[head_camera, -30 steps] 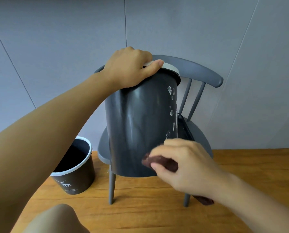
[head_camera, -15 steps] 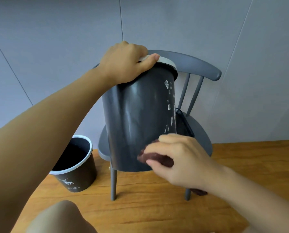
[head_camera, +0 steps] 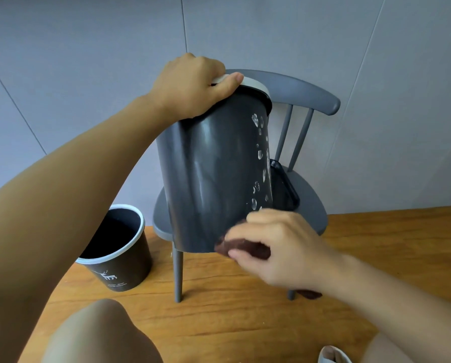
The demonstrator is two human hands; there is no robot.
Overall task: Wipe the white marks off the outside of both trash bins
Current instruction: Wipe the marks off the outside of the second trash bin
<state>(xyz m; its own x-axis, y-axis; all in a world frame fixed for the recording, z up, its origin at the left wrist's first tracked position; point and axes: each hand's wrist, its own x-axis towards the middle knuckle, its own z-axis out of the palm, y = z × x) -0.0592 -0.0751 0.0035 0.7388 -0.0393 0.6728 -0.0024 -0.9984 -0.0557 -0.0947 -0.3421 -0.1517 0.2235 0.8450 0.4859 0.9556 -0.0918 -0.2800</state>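
Note:
A tall dark grey trash bin (head_camera: 213,174) with a white rim is held up in front of a chair. White marks (head_camera: 259,158) run down its right side. My left hand (head_camera: 193,85) grips the rim at the top. My right hand (head_camera: 276,247) holds a dark brown cloth (head_camera: 245,248) against the bin's lower right edge. A second, shorter dark bin (head_camera: 119,255) with a white rim and a small white print stands on the floor at the left.
A grey chair (head_camera: 310,205) stands behind the held bin, with a dark tray (head_camera: 284,189) on its seat. The floor is wooden (head_camera: 245,323). A grey wall is behind. My knees show at the bottom edge.
The held bin's base has drifted slightly left and my right hand with the cloth stays at its lower edge, shifting a little. The left hand keeps its grip.

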